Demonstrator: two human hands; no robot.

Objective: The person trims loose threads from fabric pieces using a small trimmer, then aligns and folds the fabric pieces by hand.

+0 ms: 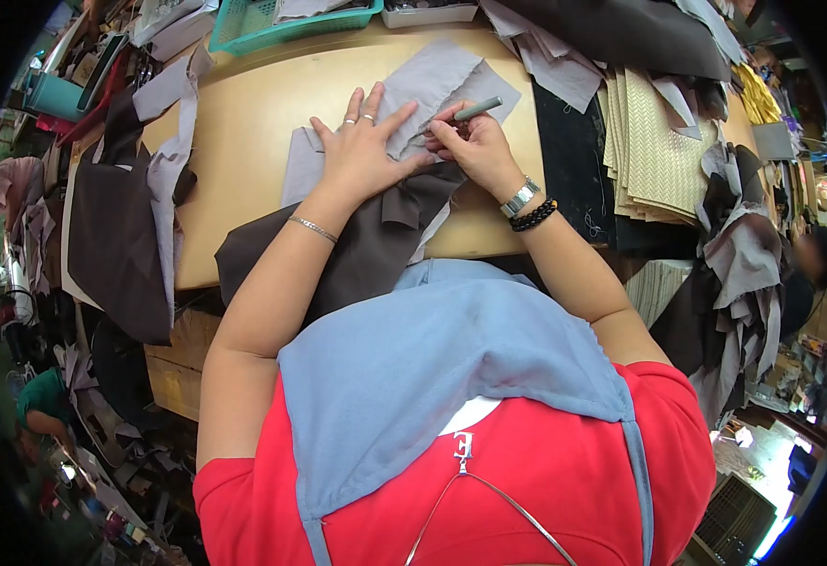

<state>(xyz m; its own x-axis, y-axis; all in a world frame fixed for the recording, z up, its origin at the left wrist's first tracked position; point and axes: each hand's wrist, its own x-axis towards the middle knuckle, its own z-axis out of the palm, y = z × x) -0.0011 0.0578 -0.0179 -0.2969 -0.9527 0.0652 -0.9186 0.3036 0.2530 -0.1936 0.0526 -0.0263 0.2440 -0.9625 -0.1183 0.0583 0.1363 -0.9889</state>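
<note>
My left hand (364, 146) lies with its fingers spread on pale grey fabric (429, 77), pressing it to the wooden table. In my right hand (475, 146) is a grey-green pen (478, 108), its back end pointing up and to the right. The pen's tip is hidden by my fingers, close to the fabric just right of my left hand. Dark brown material (375, 222) with a pale underside lies below my hands and hangs over the table's near edge toward my lap.
A teal basket (291, 36) stands at the table's far edge. Dark brown pieces with pale backing (121, 226) hang over the left side. To the right is a stack of cream woven-textured sheets (654, 156), with more scraps (743, 255) beyond it.
</note>
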